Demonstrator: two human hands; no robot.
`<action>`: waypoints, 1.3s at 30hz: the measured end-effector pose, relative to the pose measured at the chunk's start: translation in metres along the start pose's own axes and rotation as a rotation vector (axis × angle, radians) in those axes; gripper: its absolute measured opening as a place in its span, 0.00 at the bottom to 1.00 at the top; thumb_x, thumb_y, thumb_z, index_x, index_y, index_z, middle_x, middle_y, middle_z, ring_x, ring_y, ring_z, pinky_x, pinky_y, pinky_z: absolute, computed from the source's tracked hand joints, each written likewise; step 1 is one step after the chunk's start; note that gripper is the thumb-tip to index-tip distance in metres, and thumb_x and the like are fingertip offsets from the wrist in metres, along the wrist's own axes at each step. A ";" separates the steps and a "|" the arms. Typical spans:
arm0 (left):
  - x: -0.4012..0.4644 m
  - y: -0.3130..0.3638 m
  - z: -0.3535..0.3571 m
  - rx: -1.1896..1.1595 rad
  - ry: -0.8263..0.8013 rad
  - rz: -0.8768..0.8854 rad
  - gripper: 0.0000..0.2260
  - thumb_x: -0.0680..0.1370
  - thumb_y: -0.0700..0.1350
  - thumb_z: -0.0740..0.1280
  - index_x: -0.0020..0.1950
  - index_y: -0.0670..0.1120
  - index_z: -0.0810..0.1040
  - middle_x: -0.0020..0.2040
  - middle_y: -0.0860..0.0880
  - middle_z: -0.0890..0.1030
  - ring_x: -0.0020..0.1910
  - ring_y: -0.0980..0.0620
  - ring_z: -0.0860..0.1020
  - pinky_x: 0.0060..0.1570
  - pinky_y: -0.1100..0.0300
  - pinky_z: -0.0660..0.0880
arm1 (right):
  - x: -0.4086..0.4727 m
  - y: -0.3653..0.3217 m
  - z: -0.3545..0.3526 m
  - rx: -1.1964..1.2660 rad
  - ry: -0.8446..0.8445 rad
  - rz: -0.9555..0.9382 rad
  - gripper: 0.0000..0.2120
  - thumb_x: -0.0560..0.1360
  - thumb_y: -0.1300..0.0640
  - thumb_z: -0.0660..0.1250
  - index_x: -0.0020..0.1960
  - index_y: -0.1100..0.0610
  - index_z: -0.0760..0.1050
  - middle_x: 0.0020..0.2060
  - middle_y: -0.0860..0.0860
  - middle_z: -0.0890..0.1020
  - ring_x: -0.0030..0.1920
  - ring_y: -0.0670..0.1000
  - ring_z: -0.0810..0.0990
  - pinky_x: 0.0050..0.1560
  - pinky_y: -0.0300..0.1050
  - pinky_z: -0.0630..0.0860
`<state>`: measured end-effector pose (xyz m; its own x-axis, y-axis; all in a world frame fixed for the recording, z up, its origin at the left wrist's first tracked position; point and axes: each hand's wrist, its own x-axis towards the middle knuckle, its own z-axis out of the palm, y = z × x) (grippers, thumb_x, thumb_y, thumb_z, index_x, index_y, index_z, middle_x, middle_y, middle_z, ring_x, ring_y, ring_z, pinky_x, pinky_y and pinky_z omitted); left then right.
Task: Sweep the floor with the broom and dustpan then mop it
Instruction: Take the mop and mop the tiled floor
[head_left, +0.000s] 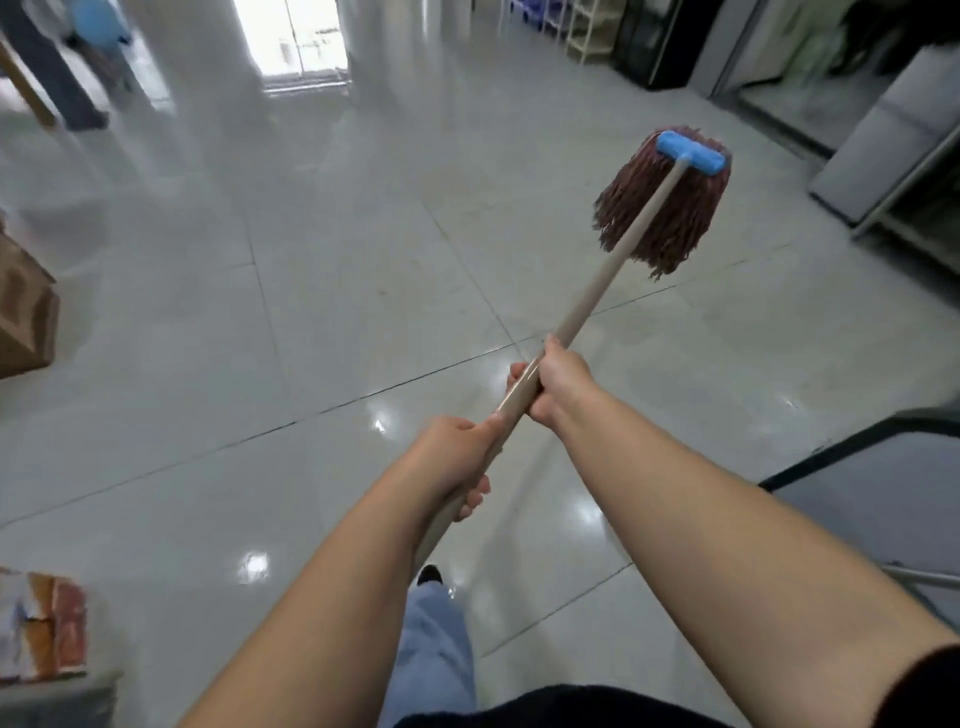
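I hold a mop by its pale wooden handle (602, 286) with both hands. My right hand (558, 382) grips the handle further up, my left hand (457, 457) grips it lower, closer to my body. The mop head (662, 208), reddish-brown strings under a blue clamp (691, 151), is raised off the floor at the upper right, strings hanging down. The glossy grey tiled floor (311, 291) spreads below. No broom or dustpan is visible.
A cardboard box (23, 312) stands at the left edge, and colourful packages (44, 623) lie lower left. Grey furniture (893, 135) and shelving line the right side. A dark-framed object (857, 467) is at the right. A person's legs (67, 78) stand far left.
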<state>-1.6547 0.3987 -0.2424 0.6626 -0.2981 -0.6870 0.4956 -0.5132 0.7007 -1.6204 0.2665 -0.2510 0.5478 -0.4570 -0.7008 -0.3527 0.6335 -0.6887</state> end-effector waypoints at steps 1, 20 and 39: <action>0.019 0.020 0.002 0.001 -0.031 0.012 0.19 0.77 0.58 0.60 0.47 0.42 0.77 0.20 0.48 0.72 0.14 0.53 0.67 0.20 0.69 0.66 | 0.017 -0.018 0.002 0.009 0.037 -0.021 0.17 0.82 0.51 0.53 0.39 0.59 0.63 0.30 0.56 0.72 0.29 0.53 0.71 0.31 0.45 0.70; 0.328 0.291 0.223 0.171 -0.469 -0.162 0.17 0.79 0.54 0.61 0.49 0.40 0.76 0.22 0.47 0.76 0.19 0.54 0.72 0.23 0.66 0.71 | 0.308 -0.257 -0.140 0.363 0.279 0.114 0.15 0.81 0.49 0.54 0.49 0.61 0.67 0.40 0.55 0.75 0.41 0.57 0.78 0.40 0.50 0.76; 0.372 0.221 0.190 0.252 -0.561 -0.475 0.23 0.78 0.61 0.56 0.42 0.41 0.72 0.23 0.48 0.71 0.17 0.56 0.68 0.20 0.70 0.67 | 0.373 -0.154 -0.125 0.527 0.353 0.538 0.19 0.81 0.46 0.51 0.54 0.63 0.67 0.32 0.58 0.76 0.31 0.55 0.75 0.33 0.45 0.74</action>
<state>-1.4050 0.0214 -0.3793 -0.0058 -0.3290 -0.9443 0.4682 -0.8353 0.2882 -1.4565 -0.0799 -0.4300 0.1047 -0.1215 -0.9870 -0.0487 0.9907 -0.1271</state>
